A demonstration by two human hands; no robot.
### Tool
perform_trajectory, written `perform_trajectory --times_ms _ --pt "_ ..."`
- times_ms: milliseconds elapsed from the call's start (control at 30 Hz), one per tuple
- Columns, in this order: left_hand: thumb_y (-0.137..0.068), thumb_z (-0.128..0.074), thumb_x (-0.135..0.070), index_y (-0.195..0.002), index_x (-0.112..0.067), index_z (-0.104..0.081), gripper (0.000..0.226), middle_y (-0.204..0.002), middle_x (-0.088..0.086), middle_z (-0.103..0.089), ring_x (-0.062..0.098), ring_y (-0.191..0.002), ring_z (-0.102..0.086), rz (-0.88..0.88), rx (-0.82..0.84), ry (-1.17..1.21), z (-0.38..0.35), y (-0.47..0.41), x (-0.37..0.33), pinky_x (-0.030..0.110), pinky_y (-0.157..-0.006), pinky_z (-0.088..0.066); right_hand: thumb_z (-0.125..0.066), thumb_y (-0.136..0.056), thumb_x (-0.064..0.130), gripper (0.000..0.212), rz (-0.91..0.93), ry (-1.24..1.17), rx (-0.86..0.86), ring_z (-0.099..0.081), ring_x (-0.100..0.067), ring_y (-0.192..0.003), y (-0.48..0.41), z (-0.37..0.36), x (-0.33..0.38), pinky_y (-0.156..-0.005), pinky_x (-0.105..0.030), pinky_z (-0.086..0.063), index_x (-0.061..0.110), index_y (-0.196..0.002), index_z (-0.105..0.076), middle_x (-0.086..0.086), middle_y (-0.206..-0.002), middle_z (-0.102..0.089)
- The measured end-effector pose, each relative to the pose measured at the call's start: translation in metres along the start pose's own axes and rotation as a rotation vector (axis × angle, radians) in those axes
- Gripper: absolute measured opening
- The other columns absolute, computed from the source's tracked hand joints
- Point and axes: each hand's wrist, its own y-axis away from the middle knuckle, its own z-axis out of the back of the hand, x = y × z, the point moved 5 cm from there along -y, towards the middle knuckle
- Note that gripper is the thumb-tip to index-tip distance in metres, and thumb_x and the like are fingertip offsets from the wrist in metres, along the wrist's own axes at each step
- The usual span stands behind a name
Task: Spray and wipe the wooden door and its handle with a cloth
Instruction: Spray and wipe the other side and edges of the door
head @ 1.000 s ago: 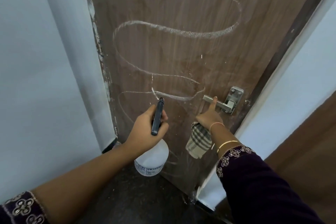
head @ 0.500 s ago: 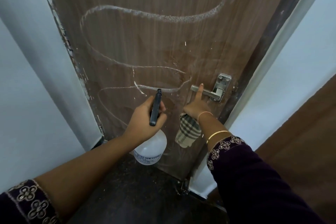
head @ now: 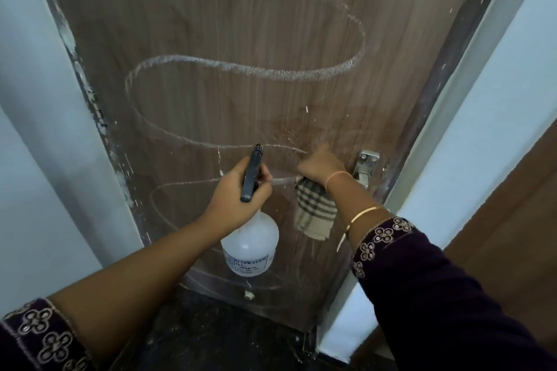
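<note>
The brown wooden door (head: 241,27) fills the upper view, streaked with looping white foam lines. My left hand (head: 238,193) grips the black head of a white spray bottle (head: 250,244), nozzle pointing at the door. My right hand (head: 321,164) holds a checked beige cloth (head: 315,211) against the door just left of the metal handle (head: 366,167); most of the cloth hangs below the hand. The lever of the handle is hidden behind my right wrist.
White walls (head: 36,159) flank the door on both sides. A paint-flecked door frame (head: 90,105) runs down the left edge. Another brown panel (head: 518,205) stands at the far right. The floor (head: 211,337) below is dark stone.
My right hand has left the handle lever and moved up and left onto the door face with the cloth. The left hand with the bottle stays in place.
</note>
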Motion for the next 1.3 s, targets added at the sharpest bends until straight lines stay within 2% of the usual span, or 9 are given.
perform_trajectory --times_ms 133,200,333,567,700,933,1067,1167,1300 --pt "-0.090 -0.059 -0.002 -0.089 -0.021 -0.056 0.019 -0.096 0.008 -0.065 0.016 -0.089 -0.062 -0.084 -0.030 -0.051 0.044 -0.031 -0.032 0.017 -0.076 -0.048 -0.067 -0.081 0.018 0.065 0.116 -0.258 -0.033 -0.056 -0.026 -0.101 -0.002 0.026 0.080 -0.087 -0.037 -0.049 0.005 -0.130 -0.027 -0.008 -0.106 -0.053" --pt "-0.089 -0.061 -0.008 -0.088 -0.019 -0.057 0.012 -0.099 0.015 -0.065 0.025 -0.094 -0.063 -0.118 -0.052 -0.057 0.071 -0.050 -0.052 0.026 -0.081 -0.051 -0.070 -0.072 0.017 0.056 0.180 -0.355 -0.046 -0.058 -0.023 -0.087 -0.003 0.038 0.119 -0.075 -0.036 -0.051 0.012 -0.115 -0.034 -0.005 -0.091 -0.052" --pt "-0.091 -0.062 -0.011 -0.086 -0.017 -0.059 0.009 -0.104 0.026 -0.063 0.040 -0.104 -0.059 -0.137 -0.086 -0.075 0.125 -0.088 -0.093 0.048 -0.093 -0.048 -0.074 -0.057 0.018 0.058 0.275 -0.563 -0.100 -0.065 -0.030 -0.090 -0.003 0.067 0.187 -0.073 -0.040 -0.055 0.003 -0.108 -0.051 -0.017 -0.098 -0.061" --pt "-0.074 -0.067 -0.023 -0.075 -0.016 -0.064 0.008 -0.091 0.013 -0.068 0.037 -0.104 -0.062 -0.180 -0.163 -0.048 0.228 -0.136 -0.172 0.048 -0.098 -0.045 -0.063 -0.079 0.003 0.049 0.420 -0.968 -0.092 -0.061 -0.019 -0.050 0.024 0.113 0.316 -0.045 -0.024 -0.049 -0.007 -0.124 -0.047 -0.014 -0.081 -0.060" --pt "-0.087 -0.060 -0.010 -0.083 -0.007 -0.065 0.007 -0.086 0.006 -0.070 0.017 -0.085 -0.067 -0.266 -0.185 -0.067 0.279 -0.168 -0.221 0.029 -0.079 -0.046 -0.062 -0.081 -0.003 0.044 0.569 -1.130 -0.152 -0.068 -0.021 -0.064 0.042 0.142 0.383 -0.055 -0.030 -0.055 0.003 -0.116 -0.037 -0.016 -0.094 -0.062" --pt "-0.088 -0.056 -0.007 -0.085 0.000 -0.066 0.012 -0.089 0.014 -0.071 0.024 -0.087 -0.067 -0.345 -0.286 -0.074 0.357 -0.227 -0.299 0.032 -0.086 -0.051 -0.071 -0.077 0.003 0.057 0.903 -1.007 -0.580 -0.056 -0.021 -0.094 0.066 0.211 0.485 -0.081 -0.034 -0.049 0.017 -0.106 -0.024 -0.009 -0.108 -0.050" --pt "-0.088 -0.054 -0.006 -0.078 -0.002 -0.061 0.013 -0.081 0.013 -0.067 0.027 -0.085 -0.063 -0.405 -0.336 -0.092 0.389 -0.264 -0.333 0.035 -0.082 -0.053 -0.072 -0.078 0.003 0.057 1.018 -0.809 -0.774 -0.046 -0.016 -0.096 0.058 0.240 0.537 -0.080 -0.017 -0.037 0.010 -0.116 -0.029 -0.004 -0.108 -0.042" --pt "-0.087 -0.055 -0.009 -0.078 -0.006 -0.059 0.010 -0.079 0.010 -0.067 0.027 -0.083 -0.063 -0.460 -0.404 -0.125 0.413 -0.291 -0.351 0.040 -0.091 -0.052 -0.072 -0.076 0.004 0.065 1.094 -0.708 -0.913 -0.051 -0.023 -0.109 0.044 0.252 0.574 -0.099 -0.029 -0.042 0.005 -0.124 -0.028 -0.013 -0.123 -0.045" --pt "-0.082 -0.057 -0.012 -0.079 -0.006 -0.059 0.007 -0.072 0.008 -0.070 0.027 -0.078 -0.066 -0.511 -0.480 -0.190 0.446 -0.334 -0.366 0.049 -0.095 -0.052 -0.065 -0.082 0.005 0.064 1.185 -0.576 -1.053 -0.047 -0.028 -0.113 0.023 0.260 0.613 -0.093 -0.029 -0.035 0.003 -0.133 -0.026 -0.016 -0.129 -0.040"
